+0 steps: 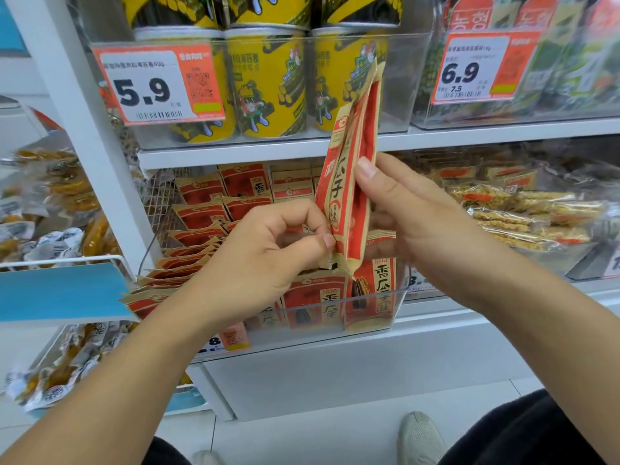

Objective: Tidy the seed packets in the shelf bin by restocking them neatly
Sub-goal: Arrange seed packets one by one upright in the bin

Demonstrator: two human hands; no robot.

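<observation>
Two red-and-tan seed packets (352, 169), pressed together and stood almost upright on their narrow edge, were held between both hands in front of the shelf. The right hand (412, 216) was wrapped round the pair from the right side, its thumb laid against the near face about halfway up and its fingers passed behind, so the packets were firmly grasped. The left hand (268, 250) was curled at the lower left edge of the same pair, where the thumb and forefinger were pinched on the bottom corner. Directly below the grip, a clear shelf bin (369, 317) was seen, and inside it more packets (318, 303) of the same kind were stood upright against its front wall. To the left of the grip and slightly behind it, a long row of matching packets (191, 263) was leaned over in a slanted, fanned stack, with further ones stood upright behind, beside a wire mesh divider (161, 203). Above the held pair, yellow cans (268, 85) were ranged on the upper shelf, and an orange price tag (157, 85) marked 5.9 was fixed to the left of them. Well to the right of the grip, clear-wrapped snack bars (523, 213) were piled. Below the arms, a pale shoe (419, 437) was visible on the tiled floor.
</observation>
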